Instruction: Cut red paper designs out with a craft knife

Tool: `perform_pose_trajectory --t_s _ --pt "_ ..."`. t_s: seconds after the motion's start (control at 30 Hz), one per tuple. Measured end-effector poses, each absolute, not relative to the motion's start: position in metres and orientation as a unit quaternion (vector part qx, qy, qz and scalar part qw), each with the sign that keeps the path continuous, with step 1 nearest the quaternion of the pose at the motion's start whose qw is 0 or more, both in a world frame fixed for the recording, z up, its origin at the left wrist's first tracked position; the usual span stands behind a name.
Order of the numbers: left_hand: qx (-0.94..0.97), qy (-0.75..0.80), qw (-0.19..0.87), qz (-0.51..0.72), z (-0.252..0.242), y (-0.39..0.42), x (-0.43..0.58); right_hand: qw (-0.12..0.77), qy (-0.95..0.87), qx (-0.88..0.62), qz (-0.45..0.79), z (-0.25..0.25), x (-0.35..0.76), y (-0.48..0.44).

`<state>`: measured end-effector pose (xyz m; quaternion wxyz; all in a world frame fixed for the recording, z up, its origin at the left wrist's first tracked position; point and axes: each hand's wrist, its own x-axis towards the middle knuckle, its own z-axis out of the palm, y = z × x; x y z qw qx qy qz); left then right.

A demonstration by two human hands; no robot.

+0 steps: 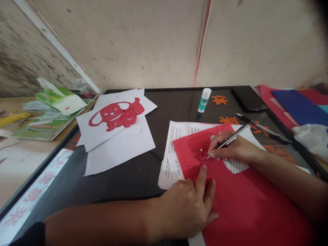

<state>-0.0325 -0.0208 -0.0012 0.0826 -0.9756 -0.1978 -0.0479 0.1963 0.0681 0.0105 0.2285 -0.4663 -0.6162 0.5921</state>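
Observation:
A sheet of red paper [230,205] with a flower drawn in dark lines lies over printed white pages [166,171]. Small gaps in the flower show white. In my right hand [230,148] is a slim silver craft knife [232,137], pinched like a pen, its tip on the flower drawing. My left hand [188,203] rests on the red paper just below the drawing. Its index finger is stretched out beside the stem and the other fingers are loosely bent, with nothing held.
A glue stick [204,100] stands upright at the back. A red bear paper-cut [111,116] lies on white sheets [120,153] at left. To the right are a pen [263,128], a black phone [248,98], orange cut-out characters [219,99] and a blue folder [298,106].

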Motion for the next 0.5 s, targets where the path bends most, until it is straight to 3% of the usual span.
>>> perform_pose_trajectory --t_s 0.5 --pt "-0.978 -0.196 0.060 -0.040 0.0013 -0.0197 -0.0322 0.223 -0.615 -0.462 0.599 0.0120 0.1958 0.0685"
